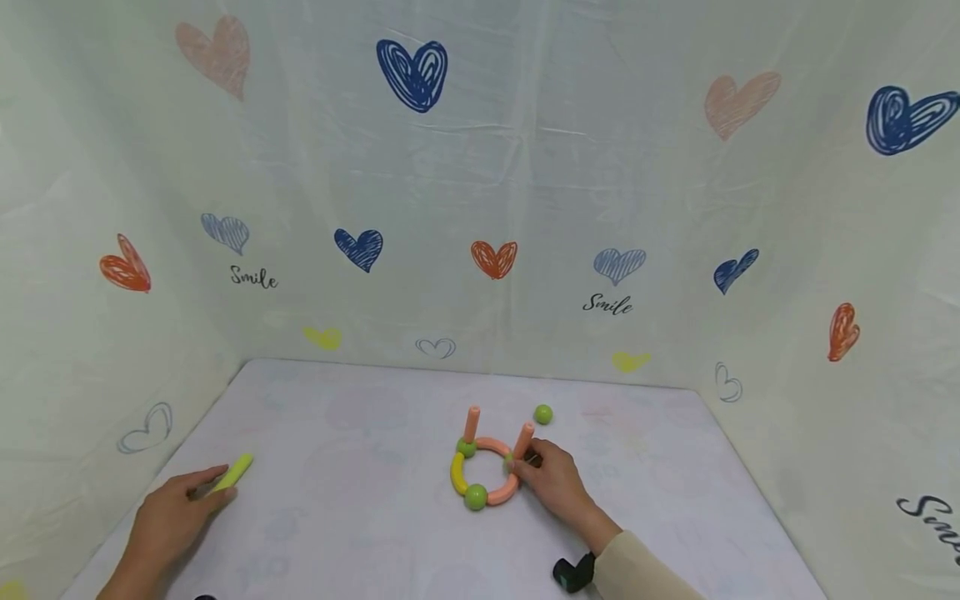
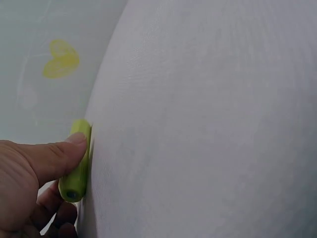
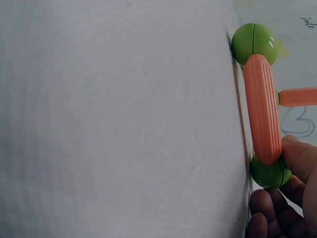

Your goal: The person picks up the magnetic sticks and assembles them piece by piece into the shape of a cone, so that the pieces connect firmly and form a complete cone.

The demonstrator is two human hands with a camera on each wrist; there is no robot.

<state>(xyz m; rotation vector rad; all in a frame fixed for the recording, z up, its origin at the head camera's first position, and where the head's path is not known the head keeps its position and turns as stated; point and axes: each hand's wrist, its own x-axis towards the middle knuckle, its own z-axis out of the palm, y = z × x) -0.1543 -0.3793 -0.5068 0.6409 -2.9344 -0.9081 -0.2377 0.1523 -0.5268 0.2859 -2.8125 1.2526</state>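
On the table lies a ring (image 1: 502, 493) of curved orange rods and a curved yellow rod (image 1: 457, 475), joined by green balls. Two straight orange rods, one on the far left ball (image 1: 466, 448) and one on the right side, stand up from it. My right hand (image 1: 555, 479) pinches the ring's right-hand green ball (image 3: 270, 172), partly covered by the fingers. In the right wrist view, a curved orange rod (image 3: 262, 109) runs from this ball to another. Off to the left, my left hand (image 1: 168, 512) holds a yellow-green rod (image 2: 75, 168) between thumb and fingers, low over the table.
A loose green ball (image 1: 543, 414) lies just beyond the ring. The white table (image 1: 360, 517) is bordered at the back and sides by a curtain (image 1: 480, 167) printed with hearts. A black device (image 1: 573, 573) sits at the right wrist.
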